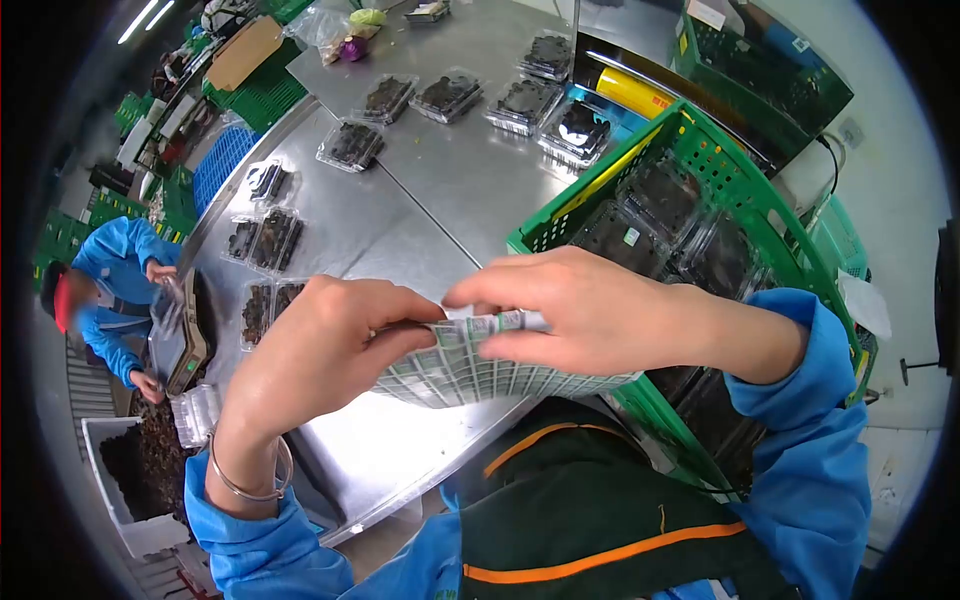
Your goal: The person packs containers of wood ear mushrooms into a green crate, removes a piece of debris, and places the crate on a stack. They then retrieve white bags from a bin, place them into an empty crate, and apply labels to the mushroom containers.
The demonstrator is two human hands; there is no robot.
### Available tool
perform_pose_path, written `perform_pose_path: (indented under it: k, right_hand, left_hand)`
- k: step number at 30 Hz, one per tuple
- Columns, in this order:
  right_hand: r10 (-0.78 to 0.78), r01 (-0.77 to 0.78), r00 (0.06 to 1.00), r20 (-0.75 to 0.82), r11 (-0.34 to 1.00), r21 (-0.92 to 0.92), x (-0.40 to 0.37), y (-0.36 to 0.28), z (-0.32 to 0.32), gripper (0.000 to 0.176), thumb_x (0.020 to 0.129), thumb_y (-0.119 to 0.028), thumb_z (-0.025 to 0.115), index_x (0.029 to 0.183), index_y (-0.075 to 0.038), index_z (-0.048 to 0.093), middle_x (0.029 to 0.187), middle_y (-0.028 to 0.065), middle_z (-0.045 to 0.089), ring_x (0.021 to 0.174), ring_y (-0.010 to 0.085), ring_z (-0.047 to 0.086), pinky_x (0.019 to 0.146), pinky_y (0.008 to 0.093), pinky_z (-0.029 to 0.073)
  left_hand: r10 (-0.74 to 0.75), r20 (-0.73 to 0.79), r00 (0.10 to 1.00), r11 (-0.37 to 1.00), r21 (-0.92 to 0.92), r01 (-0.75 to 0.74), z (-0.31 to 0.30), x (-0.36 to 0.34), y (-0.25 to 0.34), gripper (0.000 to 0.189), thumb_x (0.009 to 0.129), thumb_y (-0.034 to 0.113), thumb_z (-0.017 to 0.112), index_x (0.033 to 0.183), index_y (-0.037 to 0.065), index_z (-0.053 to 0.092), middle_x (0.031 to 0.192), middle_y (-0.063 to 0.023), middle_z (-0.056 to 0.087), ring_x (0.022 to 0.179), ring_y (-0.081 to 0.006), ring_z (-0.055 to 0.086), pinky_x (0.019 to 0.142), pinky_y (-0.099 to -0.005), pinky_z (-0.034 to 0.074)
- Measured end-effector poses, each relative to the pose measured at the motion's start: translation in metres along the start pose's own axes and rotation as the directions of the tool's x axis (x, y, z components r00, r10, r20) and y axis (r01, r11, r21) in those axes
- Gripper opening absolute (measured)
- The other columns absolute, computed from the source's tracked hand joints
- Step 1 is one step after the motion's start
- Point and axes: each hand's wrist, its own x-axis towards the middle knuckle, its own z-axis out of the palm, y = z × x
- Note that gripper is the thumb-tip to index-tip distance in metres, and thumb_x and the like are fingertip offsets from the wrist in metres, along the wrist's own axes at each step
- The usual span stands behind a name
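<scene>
A sheet of small printed labels (470,370) is held up in front of my body, bowed and covered in a grid of stickers. My left hand (330,345) pinches its upper left edge between thumb and fingers; a metal bangle circles that wrist. From the other side, my right hand (590,310) grips the top edge with thumb and bent fingers close to the left fingertips. Beyond the hands, clear plastic boxes with dark contents (351,146) stand on the metal table (430,180). Similar boxes fill the green crate (545,225) beside my right forearm.
A co-worker in blue (115,270) handles a dark-edged tray (190,335) at the left. Below that sits a white bin (155,535) with dark loose material. A yellow roll (632,92) lies at the back, and a purple vegetable (353,48) near bags.
</scene>
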Motion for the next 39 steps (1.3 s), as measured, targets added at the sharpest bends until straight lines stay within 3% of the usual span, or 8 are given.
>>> perform_pose_path:
  k: [4,10,13,18,26,34,37,39]
  right_hand:
    - [0.05,-0.056,0.998,-0.038,0.982,-0.182,0.01,-0.005,0.008,0.018,0.076,-0.013,0.06,0.09,-0.002,0.058,0.087,0.0146,0.058,0.077,0.0329,0.057,0.067,0.0408,0.044]
    - [-0.119,0.079,0.974,-0.191,0.976,-0.203,0.019,-0.003,0.012,0.019,0.074,-0.008,0.065,0.091,-0.002,0.06,0.076,0.0098,0.055,0.068,0.026,0.056,0.06,0.0323,0.046]
    - [-0.087,0.055,0.956,-0.281,0.991,-0.119,0.018,-0.004,0.021,0.014,0.075,-0.011,0.062,0.086,-0.003,0.061,0.078,0.0118,0.055,0.07,0.0297,0.056,0.062,0.0371,0.045]
    - [-0.046,0.028,0.983,-0.176,0.994,-0.107,0.019,0.0,0.014,0.014,0.074,-0.007,0.063,0.087,-0.002,0.061,0.077,0.0106,0.055,0.07,0.027,0.056,0.061,0.0344,0.045]
    - [-0.109,0.063,0.962,-0.249,0.981,-0.185,0.019,0.0,0.02,0.012,0.073,-0.004,0.06,0.085,-0.003,0.06,0.078,0.0103,0.055,0.075,0.028,0.056,0.064,0.0358,0.046]
    - [-0.497,0.184,0.806,-0.322,0.728,-0.661,0.01,0.005,0.036,0.018,0.062,-0.01,0.057,0.08,-0.006,0.056,0.076,0.0035,0.051,0.073,0.0178,0.051,0.06,0.0277,0.044]
    - [-0.612,0.276,0.717,-0.335,0.689,-0.67,0.007,0.011,0.043,0.019,0.063,-0.013,0.056,0.08,-0.005,0.056,0.076,0.0025,0.05,0.075,0.0171,0.051,0.06,0.0278,0.043]
    - [-0.52,0.292,0.749,-0.41,0.815,-0.5,0.0,0.014,0.048,0.018,0.067,-0.01,0.059,0.084,-0.005,0.057,0.077,0.0041,0.052,0.073,0.0194,0.054,0.06,0.0311,0.045]
  left_hand:
    - [-0.021,0.057,0.998,0.998,0.064,0.018,-0.008,-0.001,-0.002,0.017,0.073,0.004,0.066,0.089,-0.001,0.064,0.07,-0.0102,0.064,0.063,-0.0162,0.062,0.058,-0.0253,0.047]
    - [-0.176,0.157,0.972,0.977,-0.09,0.191,-0.019,0.009,0.0,0.023,0.073,0.004,0.065,0.095,-0.001,0.057,0.071,-0.0093,0.065,0.065,-0.0112,0.061,0.059,-0.0241,0.046]
    - [-0.178,0.204,0.963,0.971,-0.12,0.205,-0.022,0.012,-0.004,0.029,0.073,0.003,0.064,0.101,-0.001,0.055,0.072,-0.0089,0.065,0.065,-0.0092,0.06,0.06,-0.0236,0.046]
    - [-0.03,0.212,0.977,0.963,-0.254,0.085,-0.023,0.012,-0.016,0.043,0.074,0.0,0.06,0.115,0.001,0.049,0.078,-0.0093,0.065,0.066,-0.0081,0.058,0.06,-0.0232,0.046]
    - [-0.206,0.279,0.938,0.922,-0.265,0.281,-0.027,0.018,-0.015,0.05,0.074,-0.002,0.057,0.122,0.001,0.045,0.079,-0.0083,0.064,0.073,-0.0081,0.057,0.067,-0.0225,0.046]
    - [-0.305,0.319,0.898,0.775,-0.465,0.428,-0.032,0.021,-0.018,0.048,0.07,-0.003,0.06,0.117,0.001,0.05,0.075,-0.0017,0.06,0.071,-0.0052,0.053,0.064,-0.0191,0.043]
    - [-0.403,0.252,0.88,0.749,-0.462,0.476,-0.032,0.018,-0.015,0.05,0.065,-0.003,0.061,0.114,0.002,0.052,0.065,0.0038,0.052,0.06,-0.0026,0.046,0.053,-0.0172,0.036]
    - [-0.459,0.272,0.846,0.715,-0.451,0.533,-0.034,0.015,-0.023,0.051,0.063,-0.006,0.059,0.112,0.006,0.055,0.075,-0.001,0.059,0.07,-0.0061,0.053,0.063,-0.019,0.043]
